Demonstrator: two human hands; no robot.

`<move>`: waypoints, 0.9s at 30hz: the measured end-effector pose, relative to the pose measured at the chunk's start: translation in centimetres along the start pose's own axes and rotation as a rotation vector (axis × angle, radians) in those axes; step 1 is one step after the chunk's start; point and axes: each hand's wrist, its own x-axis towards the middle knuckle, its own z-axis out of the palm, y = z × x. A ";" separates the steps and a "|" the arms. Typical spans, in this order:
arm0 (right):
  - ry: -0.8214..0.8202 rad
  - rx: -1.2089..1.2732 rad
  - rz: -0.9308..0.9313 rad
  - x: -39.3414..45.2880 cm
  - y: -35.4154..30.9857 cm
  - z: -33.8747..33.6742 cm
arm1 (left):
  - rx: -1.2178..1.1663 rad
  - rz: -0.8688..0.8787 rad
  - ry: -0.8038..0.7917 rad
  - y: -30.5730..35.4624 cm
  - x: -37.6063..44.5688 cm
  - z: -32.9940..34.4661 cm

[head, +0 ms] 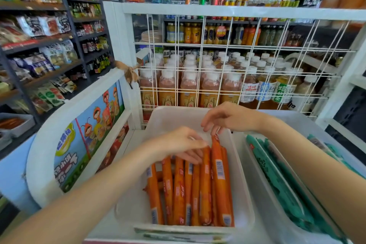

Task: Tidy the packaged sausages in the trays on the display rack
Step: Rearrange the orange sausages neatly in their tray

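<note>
Sausages (195,188), orange-wrapped, lay lengthwise in a row in the white tray (240,194) on the display rack (126,12), crowded toward the tray's right side, with bare floor on the left and at the far end. A few seemed to sit beneath the top layer, slightly askew. My left hand (178,144) rested fingers-down on the far ends of the middle sausages, fingers fairly straight and spread, gripping nothing that I could make out. My right hand (223,118) hung just above the far tip of the tallest right-hand sausage, fingers loosely bent downward; whether the fingertips pinched that wrapper end or only brushed it I could not tell. Step in hand, as I judged it: squaring up the row in the orange tray, ends level. The next move would call for nudging the ends into line and seating the raised right-hand sausage flat beside its neighbours. A second tray (257,166) just to the right held green-wrapped sausages (277,180), half covered by my right forearm and cut off at the frame's edge. Labels were too blurred to read. Bottled drinks (188,89) stood behind the wire grid (233,47).
</note>
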 end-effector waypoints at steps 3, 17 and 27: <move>-0.040 -0.047 0.033 0.5 0.3 0.3 | 0.433 0.084 0.200 -0.7 0.8 -2.8; -0.323 -0.671 0.216 8.2 -0.1 6.2 | 1.317 -0.041 0.127 -2.2 3.0 -5.1; -0.328 -0.506 0.329 9.8 0.9 4.4 | 1.225 0.038 0.156 -2.3 3.8 -5.2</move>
